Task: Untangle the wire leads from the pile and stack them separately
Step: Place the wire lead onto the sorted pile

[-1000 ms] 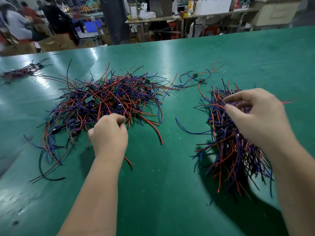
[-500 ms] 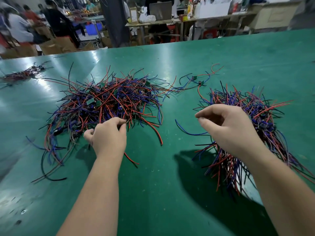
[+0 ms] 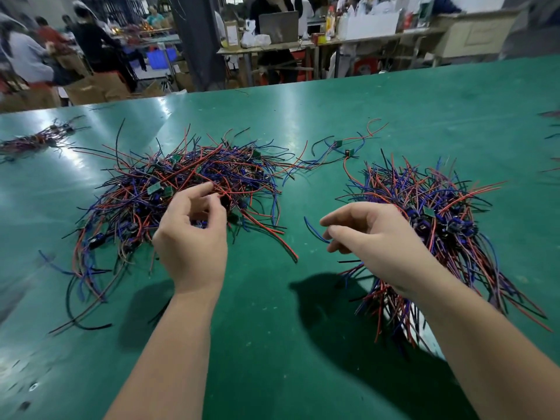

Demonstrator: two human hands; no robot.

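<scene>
A big tangled pile of red, blue and black wire leads (image 3: 194, 180) with small green boards lies left of centre on the green table (image 3: 272, 328). My left hand (image 3: 191, 237) sits at the pile's near edge, thumb and fingers closed on a wire lead with a dark blue part, index finger raised. To the right lies the separate stack of wire leads (image 3: 445, 213), roughly lined up. My right hand (image 3: 375, 237) hovers between pile and stack, just left of the stack, fingers apart and holding nothing. My right forearm hides part of the stack.
Two loose leads with small boards (image 3: 342, 147) lie between the heaps at the back. A smaller bundle (image 3: 36, 137) lies far left, and more wires (image 3: 551, 140) show at the right edge. Beyond the table's far edge are people, boxes and workbenches.
My right hand has come off the right stack and moved left with its fingers apart. My left hand has risen from a fist at the pile's edge and reached further in.
</scene>
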